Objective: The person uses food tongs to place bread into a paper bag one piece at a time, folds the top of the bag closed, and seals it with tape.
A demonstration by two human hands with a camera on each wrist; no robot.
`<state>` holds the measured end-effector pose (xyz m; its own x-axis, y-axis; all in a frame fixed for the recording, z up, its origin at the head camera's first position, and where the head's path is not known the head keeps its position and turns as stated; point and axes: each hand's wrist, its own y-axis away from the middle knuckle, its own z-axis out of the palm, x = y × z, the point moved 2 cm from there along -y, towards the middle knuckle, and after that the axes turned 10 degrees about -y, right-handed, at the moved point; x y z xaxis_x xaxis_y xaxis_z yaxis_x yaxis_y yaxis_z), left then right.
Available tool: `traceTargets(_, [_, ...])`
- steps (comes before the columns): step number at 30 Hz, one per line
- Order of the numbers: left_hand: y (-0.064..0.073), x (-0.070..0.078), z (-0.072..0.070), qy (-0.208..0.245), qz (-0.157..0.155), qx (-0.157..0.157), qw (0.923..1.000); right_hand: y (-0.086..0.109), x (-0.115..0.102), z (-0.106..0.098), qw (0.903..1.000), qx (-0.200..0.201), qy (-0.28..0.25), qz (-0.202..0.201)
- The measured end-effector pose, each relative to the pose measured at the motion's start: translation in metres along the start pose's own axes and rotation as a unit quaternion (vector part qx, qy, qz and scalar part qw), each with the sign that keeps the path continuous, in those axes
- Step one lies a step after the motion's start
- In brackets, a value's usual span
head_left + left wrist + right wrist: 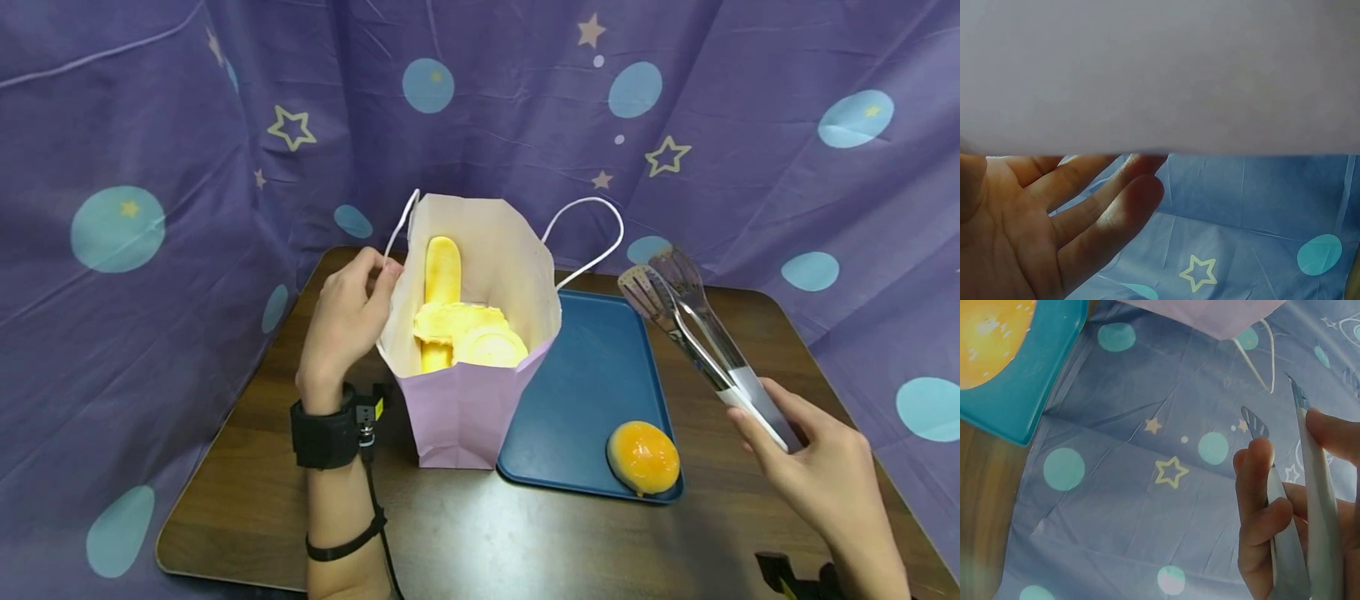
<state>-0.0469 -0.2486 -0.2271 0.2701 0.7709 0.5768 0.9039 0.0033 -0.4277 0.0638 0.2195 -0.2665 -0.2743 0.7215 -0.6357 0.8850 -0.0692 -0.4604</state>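
Observation:
At the left rim of a lilac paper bag [459, 417], my left hand [347, 308] pinches the edge near a white cord handle. In the left wrist view the bag's side [1160, 75] hides some fingertips of that hand [1054, 231]. Inside the bag are yellow pieces that look like bread, one long piece [442, 267] leaning on the wall. My right hand [821, 454] holds metal tongs [708, 346] by their grey-and-white handles, and their slotted tips stand apart with nothing between them. A glazed round bun [643, 458] lies on a blue tray [600, 367].
Bag and tray stand on a brown wooden table [247, 500], the bag overlapping the tray's left side from this angle. Behind hangs a purple curtain [495, 125] with stars and blue spots. A black cable [381, 517] runs from the left wrist strap.

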Motion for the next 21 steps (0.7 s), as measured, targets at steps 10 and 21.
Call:
traceTargets(10, [0.0,0.001,-0.001,-0.001,-0.004,0.0,1.0,0.011,0.016,-0.005,0.997,-0.043,0.044,0.046])
traceTargets(21, [0.0,0.001,0.0,0.001,0.0,-0.002,1.0,0.019,0.034,-0.011,0.9861,-0.105,0.087,0.096])
